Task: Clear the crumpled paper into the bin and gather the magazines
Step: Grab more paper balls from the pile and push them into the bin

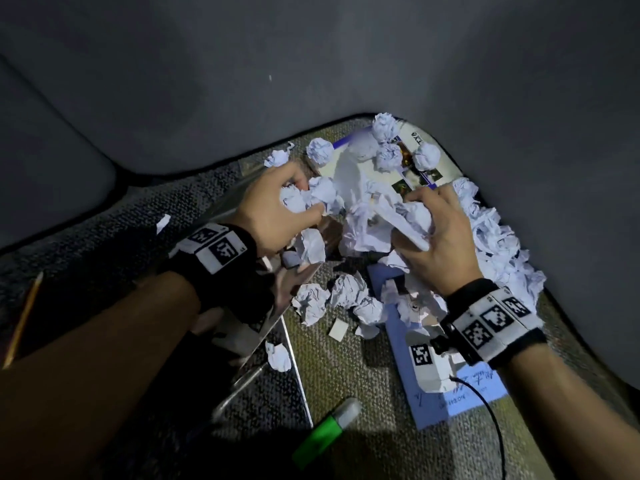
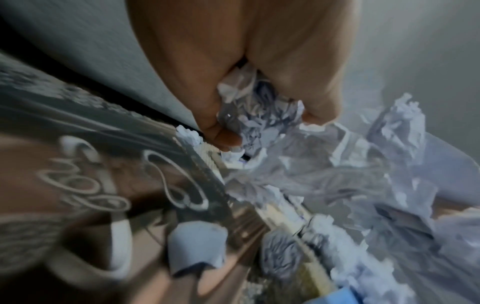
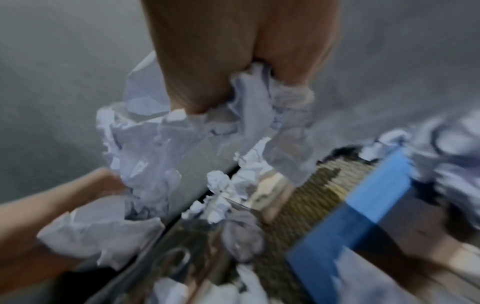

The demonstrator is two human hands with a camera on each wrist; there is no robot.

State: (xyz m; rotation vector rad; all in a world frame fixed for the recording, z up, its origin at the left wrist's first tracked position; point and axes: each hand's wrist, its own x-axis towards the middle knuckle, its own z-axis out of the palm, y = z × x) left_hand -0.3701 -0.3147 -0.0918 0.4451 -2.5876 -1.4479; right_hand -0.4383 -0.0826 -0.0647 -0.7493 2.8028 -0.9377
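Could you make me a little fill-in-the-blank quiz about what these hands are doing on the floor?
1. Both hands, the left hand and the right hand, are grabbing crumpled ____.
2. The marker near the bottom has a ____ body.
3. The magazine under the right wrist has a ____ cover.

Missing words: paper; green; blue

Right hand (image 3: 241,61) grips a wad of crumpled paper (image 3: 249,107), fingers curled round it. Left hand (image 3: 64,205) enters from the lower left, holding more crumpled paper (image 3: 103,232). Below: woven mat (image 3: 311,201), loose paper balls (image 3: 221,183) on it, and a blue-covered magazine (image 3: 363,209) towards the right. View blurred; finer detail unreadable.
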